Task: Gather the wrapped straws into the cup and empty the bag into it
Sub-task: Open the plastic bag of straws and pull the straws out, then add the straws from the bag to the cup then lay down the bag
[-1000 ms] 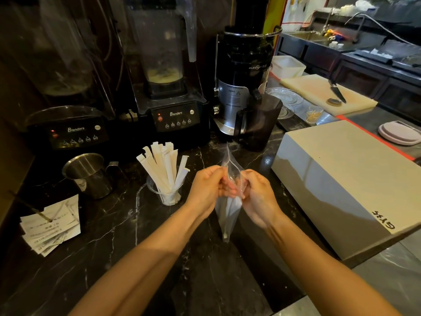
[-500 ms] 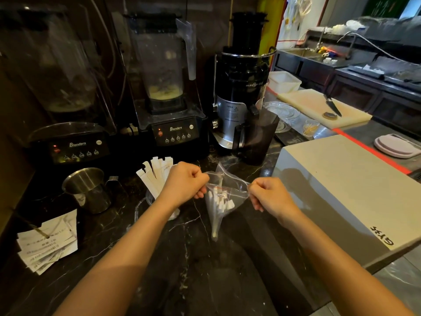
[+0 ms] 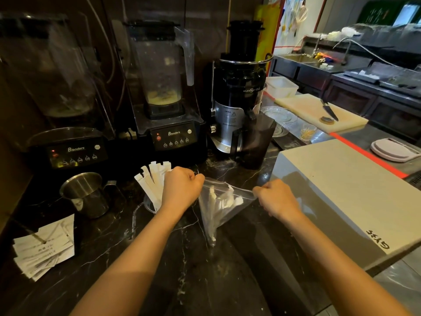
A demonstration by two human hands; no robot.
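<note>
Item: clear bag (image 3: 218, 206), mouth now pulled wide; a second ago it was pinched shut. Left hand (image 3: 181, 189) and right hand (image 3: 276, 198) each pinch one lip. Cup (image 3: 149, 205) with wrapped straws (image 3: 152, 179) at the bag's 9 o'clock. Assessment: ready for tipping.

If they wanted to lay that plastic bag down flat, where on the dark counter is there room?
Bare marble counter lies between the forearms, near the person, bordered by the paper slips and the grey box. Farther back it is crowded: straw cup, steel jug, blenders and juicer.
</note>
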